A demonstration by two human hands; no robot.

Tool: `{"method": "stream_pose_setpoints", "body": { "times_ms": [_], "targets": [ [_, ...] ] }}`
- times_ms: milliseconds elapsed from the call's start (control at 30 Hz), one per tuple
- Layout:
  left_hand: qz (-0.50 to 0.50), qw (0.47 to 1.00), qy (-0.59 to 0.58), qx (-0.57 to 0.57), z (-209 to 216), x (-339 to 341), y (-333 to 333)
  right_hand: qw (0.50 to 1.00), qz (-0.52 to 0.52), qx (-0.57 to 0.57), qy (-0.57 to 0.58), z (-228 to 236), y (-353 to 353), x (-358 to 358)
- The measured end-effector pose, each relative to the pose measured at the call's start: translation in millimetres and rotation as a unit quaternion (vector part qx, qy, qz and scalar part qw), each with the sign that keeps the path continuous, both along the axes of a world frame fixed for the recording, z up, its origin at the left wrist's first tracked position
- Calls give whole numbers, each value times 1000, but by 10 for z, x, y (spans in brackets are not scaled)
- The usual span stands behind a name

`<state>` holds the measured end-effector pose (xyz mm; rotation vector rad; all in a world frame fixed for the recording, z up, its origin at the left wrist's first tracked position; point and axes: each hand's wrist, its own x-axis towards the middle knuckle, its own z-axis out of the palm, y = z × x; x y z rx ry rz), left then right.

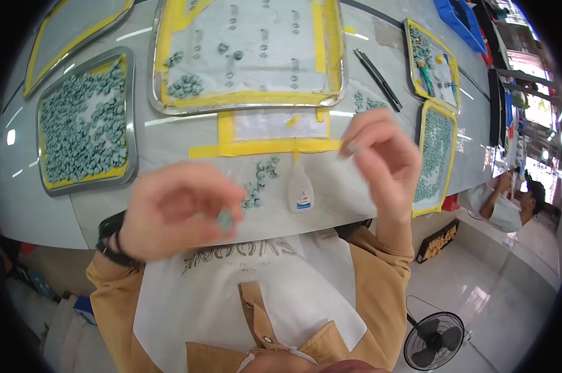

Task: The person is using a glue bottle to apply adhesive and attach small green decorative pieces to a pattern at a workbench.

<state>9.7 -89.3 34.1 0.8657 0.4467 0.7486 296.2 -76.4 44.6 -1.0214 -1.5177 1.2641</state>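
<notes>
My left hand point(169, 205), slightly blurred, pinches a small teal-green stone-like piece point(225, 219) between thumb and fingers, above the table's near edge. My right hand point(389, 163) is raised to the right, with another small greenish piece point(351, 148) at its thumb and fingertips. Between the hands, a loose cluster of similar pieces point(268, 169) lies on the table. Beside it is a white squeeze bottle point(300, 189) with a yellow nozzle, its tip pointing away from me. Past the bottle lies a white sheet point(262, 126) edged with yellow tape.
A large taped tray point(250, 104) bearing a few pieces spans the back. At left stands a tray point(130, 118) full of teal pieces. A black pen point(378, 79) and two more trays point(445, 107) point(422, 165) lie right. Another person point(498, 202) sits farther right; a fan point(434, 340) stands below.
</notes>
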Motion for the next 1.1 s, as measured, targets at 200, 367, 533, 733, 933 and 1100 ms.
{"method": "stream_pose_setpoints", "body": {
  "times_ms": [200,367,533,733,933,1100],
  "targets": [
    [-231,929,-214,192,944,-364,206,869,-425,46,-248,-36,695,1915],
    [-64,965,-151,206,1053,-184,58,808,-372,109,-443,-320,1258,2148],
    [-33,954,-157,252,1056,-106,-75,718,-298,180,-603,-408,1363,2135],
    [-278,803,-366,379,952,53,204,893,-76,119,-428,185,338,894],
    [-110,954,-225,164,865,-60,225,868,168,27,-467,78,-412,305],
    [-238,800,-416,360,809,89,373,853,161,43,-494,-222,-444,-6]
  ]
}}
